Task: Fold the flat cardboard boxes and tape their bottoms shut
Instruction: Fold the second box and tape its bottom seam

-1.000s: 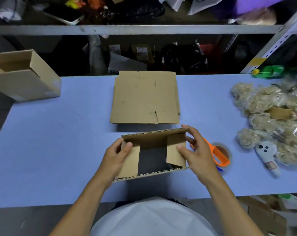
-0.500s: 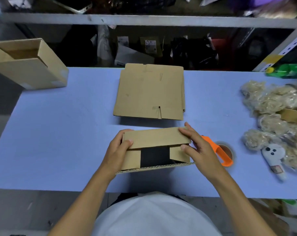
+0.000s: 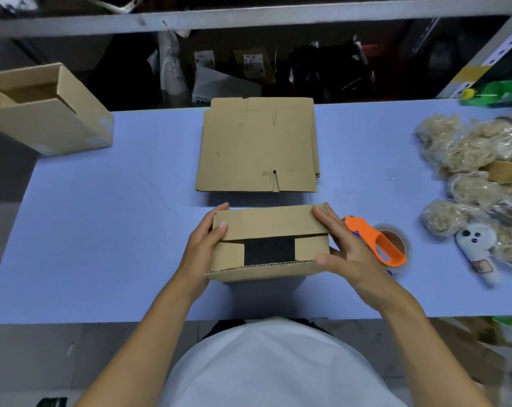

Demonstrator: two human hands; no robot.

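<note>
The half-folded box [image 3: 268, 242] stands near the bench's [image 3: 102, 230] front edge, bare surface to its left, the flat cardboard stack [image 3: 257, 145] just beyond. The left hand [image 3: 202, 248] and right hand [image 3: 345, 251] grip its ends, fingers curled over the far flap; the tape dispenser [image 3: 375, 245] lies beside the right hand.
</note>
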